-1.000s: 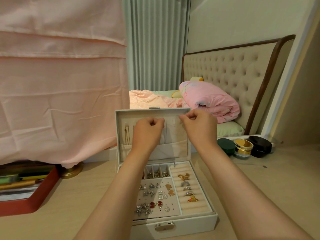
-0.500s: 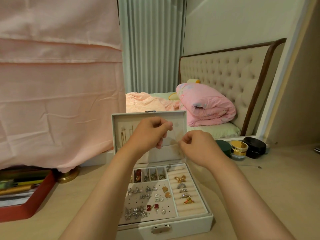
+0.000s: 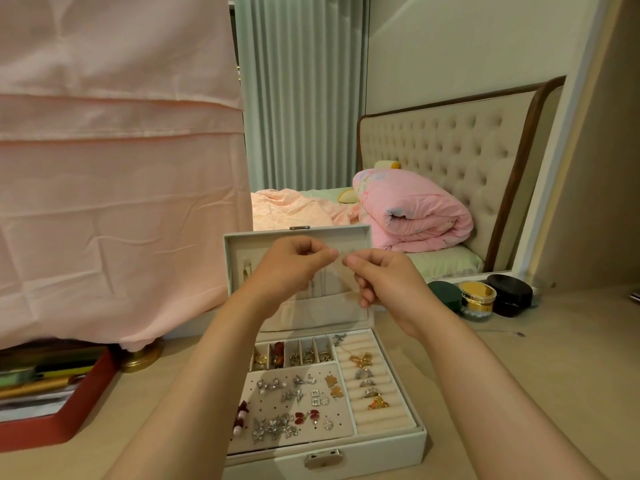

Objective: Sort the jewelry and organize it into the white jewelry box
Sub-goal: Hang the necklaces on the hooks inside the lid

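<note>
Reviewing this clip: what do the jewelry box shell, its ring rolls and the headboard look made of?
Jewelry box: probably white faux leather, smooth and matte, with a metal clasp. Ring rolls: beige velvet-like fabric, dull and fuzzy. Headboard: button-tufted beige upholstery, fabric or leatherette, dimpled by the buttons.

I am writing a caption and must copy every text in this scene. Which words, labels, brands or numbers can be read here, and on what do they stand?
No text can be read in this view.
white jewelry box: its latch shows no lettering.
gold-lidded jar, black case, green case: no label visible.
papers in the red tray: too blurred to tell.
</note>
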A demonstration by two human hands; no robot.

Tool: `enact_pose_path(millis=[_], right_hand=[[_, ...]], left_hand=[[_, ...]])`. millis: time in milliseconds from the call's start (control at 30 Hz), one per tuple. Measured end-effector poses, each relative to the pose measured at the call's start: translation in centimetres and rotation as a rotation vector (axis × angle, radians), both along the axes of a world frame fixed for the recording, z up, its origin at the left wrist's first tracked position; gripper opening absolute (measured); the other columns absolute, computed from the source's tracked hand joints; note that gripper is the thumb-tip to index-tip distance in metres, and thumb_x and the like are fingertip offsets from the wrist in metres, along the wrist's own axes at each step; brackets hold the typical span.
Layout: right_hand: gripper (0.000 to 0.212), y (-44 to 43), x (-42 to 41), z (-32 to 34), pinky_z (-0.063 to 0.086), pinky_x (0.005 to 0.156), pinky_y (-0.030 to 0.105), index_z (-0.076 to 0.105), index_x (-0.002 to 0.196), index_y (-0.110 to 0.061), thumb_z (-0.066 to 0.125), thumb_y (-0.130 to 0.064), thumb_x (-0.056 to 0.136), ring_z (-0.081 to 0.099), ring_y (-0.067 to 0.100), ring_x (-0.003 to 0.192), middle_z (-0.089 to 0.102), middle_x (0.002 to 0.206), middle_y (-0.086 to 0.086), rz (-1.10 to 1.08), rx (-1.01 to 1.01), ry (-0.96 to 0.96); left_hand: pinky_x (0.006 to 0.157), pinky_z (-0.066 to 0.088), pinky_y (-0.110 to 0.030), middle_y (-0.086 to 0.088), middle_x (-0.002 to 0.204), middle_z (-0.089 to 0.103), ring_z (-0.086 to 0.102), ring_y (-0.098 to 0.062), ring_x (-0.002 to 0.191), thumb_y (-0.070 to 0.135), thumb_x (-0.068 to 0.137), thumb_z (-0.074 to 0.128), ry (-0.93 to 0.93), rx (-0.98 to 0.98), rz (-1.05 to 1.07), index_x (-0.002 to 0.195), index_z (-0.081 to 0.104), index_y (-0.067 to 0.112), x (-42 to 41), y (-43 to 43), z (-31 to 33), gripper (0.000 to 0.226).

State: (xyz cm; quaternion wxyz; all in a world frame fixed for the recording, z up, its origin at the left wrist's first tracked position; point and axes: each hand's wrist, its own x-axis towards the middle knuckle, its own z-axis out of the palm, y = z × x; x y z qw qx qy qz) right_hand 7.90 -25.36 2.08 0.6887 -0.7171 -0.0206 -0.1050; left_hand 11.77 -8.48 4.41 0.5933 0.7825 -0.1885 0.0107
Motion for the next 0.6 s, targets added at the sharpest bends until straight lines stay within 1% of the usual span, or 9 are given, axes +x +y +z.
enact_pose_path(millis=[67, 133, 200, 267, 333, 400, 467, 533, 600], right_hand=[[0.012, -0.1, 0.9, -0.1, 0.044, 0.049, 0.03, 0.074, 0.093, -0.011, 0.069, -0.021, 0.095, 0.041, 0.012, 0.044, 0.053, 0.059, 0.0, -0.134, -0.036, -0.01], [0.011, 0.1, 1.9, -0.3, 0.045, 0.053, 0.029, 0.075, 0.084, -0.018, 0.074, -0.027, 0.09, 0.049, 0.01, 0.047, 0.06, 0.061, -0.004, -0.275, -0.112, -0.045], [0.011, 0.5, 2.8, -0.5, 0.047, 0.061, 0.025, 0.075, 0.076, -0.025, 0.079, -0.03, 0.085, 0.061, 0.006, 0.06, 0.068, 0.066, -0.01, -0.412, -0.197, -0.093], [0.009, 0.9, 3.4, -0.5, 0.045, 0.065, 0.021, 0.076, 0.077, -0.025, 0.08, -0.03, 0.083, 0.064, 0.003, 0.072, 0.07, 0.071, -0.011, -0.519, -0.277, -0.143], [0.009, 1.4, 4.0, -0.3, 0.042, 0.062, 0.015, 0.075, 0.078, -0.022, 0.079, -0.029, 0.082, 0.062, 0.002, 0.072, 0.068, 0.071, -0.012, -0.582, -0.325, -0.193], [0.008, 1.8, 4.6, 0.0, 0.039, 0.059, 0.013, 0.073, 0.078, -0.021, 0.078, -0.027, 0.082, 0.062, 0.004, 0.07, 0.067, 0.069, -0.013, -0.622, -0.349, -0.22], [0.007, 2.1, 5.0, 0.0, 0.039, 0.058, 0.018, 0.073, 0.077, -0.021, 0.076, -0.024, 0.082, 0.064, 0.009, 0.071, 0.066, 0.069, -0.012, -0.653, -0.392, -0.234], [0.005, 2.2, 5.3, 0.0, 0.039, 0.063, 0.025, 0.072, 0.078, -0.02, 0.073, -0.021, 0.083, 0.063, 0.012, 0.075, 0.067, 0.072, -0.011, -0.671, -0.44, -0.224], [0.006, 2.3, 5.3, -0.3, 0.038, 0.064, 0.026, 0.072, 0.078, -0.02, 0.069, -0.019, 0.083, 0.063, 0.013, 0.079, 0.069, 0.076, -0.01, -0.678, -0.495, -0.203]], left_hand=[[0.059, 0.045, -0.025, 0.006, 0.066, 0.064, 0.054, -0.008, 0.06, 0.033, 0.086, 0.075, -0.087, 0.078, 0.13, 0.079, 0.073, 0.014, 0.6, -0.5, -0.8, 0.02], [0.064, 0.047, -0.025, 0.001, 0.075, 0.071, 0.062, -0.009, 0.069, 0.034, 0.085, 0.075, -0.142, 0.112, 0.243, 0.076, 0.073, 0.015, 1.2, -1.1, -1.5, 0.021], [0.063, 0.046, -0.024, 0.003, 0.07, 0.069, 0.062, -0.01, 0.068, 0.032, 0.085, 0.073, -0.159, 0.117, 0.331, 0.071, 0.071, 0.014, 1.6, -1.7, -2.0, 0.023], [0.064, 0.047, -0.026, 0.005, 0.064, 0.066, 0.061, -0.011, 0.066, 0.031, 0.085, 0.07, -0.165, 0.136, 0.387, 0.067, 0.069, 0.012, 2.0, -2.3, -2.1, 0.026], [0.065, 0.047, -0.028, 0.001, 0.062, 0.065, 0.061, -0.014, 0.065, 0.031, 0.085, 0.069, -0.16, 0.133, 0.422, 0.064, 0.065, 0.009, 2.2, -2.7, -2.1, 0.031], [0.062, 0.047, -0.029, -0.007, 0.06, 0.064, 0.061, -0.02, 0.063, 0.033, 0.085, 0.067, -0.154, 0.126, 0.462, 0.061, 0.062, 0.006, 2.4, -2.9, -2.0, 0.036], [0.058, 0.045, -0.028, -0.012, 0.062, 0.065, 0.061, -0.023, 0.063, 0.033, 0.084, 0.067, -0.155, 0.14, 0.491, 0.063, 0.063, 0.001, 2.7, -3.1, -1.9, 0.038], [0.053, 0.039, -0.024, -0.007, 0.06, 0.063, 0.06, -0.02, 0.062, 0.033, 0.084, 0.068, -0.141, 0.172, 0.497, 0.065, 0.066, 0.003, 2.7, -3.1, -1.9, 0.036], [0.052, 0.038, -0.022, -0.007, 0.062, 0.065, 0.062, -0.021, 0.064, 0.033, 0.084, 0.068, -0.117, 0.213, 0.493, 0.066, 0.068, 0.003, 2.8, -3.2, -2.0, 0.035]])
